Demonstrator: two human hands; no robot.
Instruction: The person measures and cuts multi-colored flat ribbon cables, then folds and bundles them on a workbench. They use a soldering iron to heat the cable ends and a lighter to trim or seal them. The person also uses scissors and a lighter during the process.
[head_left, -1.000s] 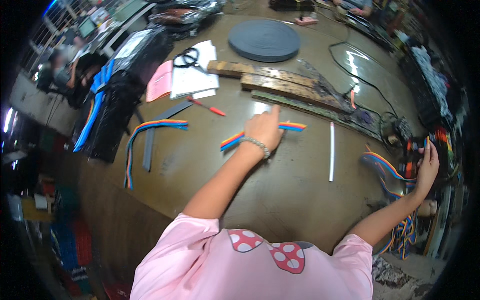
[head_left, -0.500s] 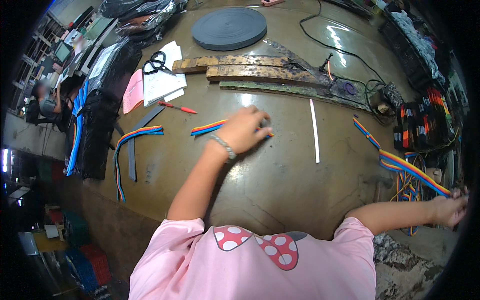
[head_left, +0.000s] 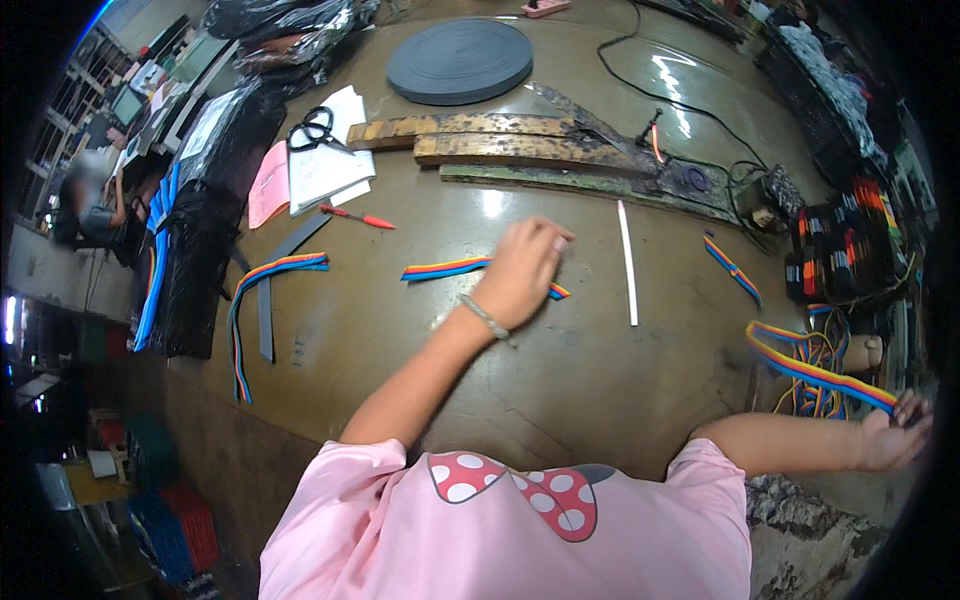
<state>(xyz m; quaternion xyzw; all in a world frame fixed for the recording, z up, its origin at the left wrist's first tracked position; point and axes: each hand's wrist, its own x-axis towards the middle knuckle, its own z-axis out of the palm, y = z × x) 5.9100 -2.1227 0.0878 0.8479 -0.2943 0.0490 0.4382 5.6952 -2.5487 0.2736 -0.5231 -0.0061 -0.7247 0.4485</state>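
Rainbow strap (head_left: 445,268) lengthwise left-right

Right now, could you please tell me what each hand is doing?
Left hand: open, pressing flat on the rainbow ribbon piece.
Right hand: closed on the long rainbow ribbon.

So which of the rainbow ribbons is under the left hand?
The short flat ribbon mid-table: the left hand rests on its right part. The long ribbon lies apart at left, and the right hand holds another off the table's edge.
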